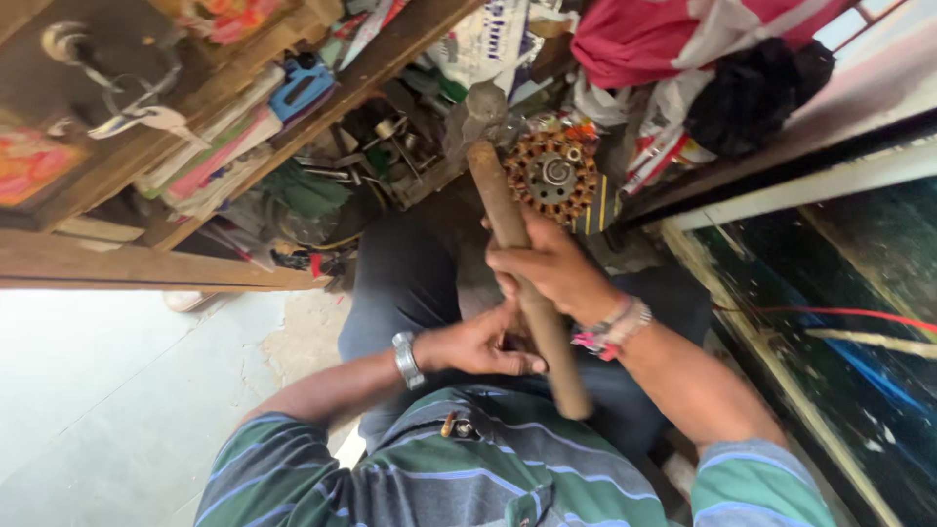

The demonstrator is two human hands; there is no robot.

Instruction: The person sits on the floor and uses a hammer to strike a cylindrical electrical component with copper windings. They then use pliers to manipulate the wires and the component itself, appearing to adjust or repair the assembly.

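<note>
White printed bag (485,39) (top), crumpled wrappers (656,146)

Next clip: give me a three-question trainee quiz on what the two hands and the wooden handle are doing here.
1. True or false: the right hand grips the wooden handle around its middle.
2. Which wrist wears the metal watch? A) left B) right C) neither
3. Fill in: beyond the far end of the handle lies a round part wound with ______ wire.

Key: 1 true. 2 A; the left hand sits beside the handle's lower part, and whether it pinches something small cannot be told. 3 copper.
</note>
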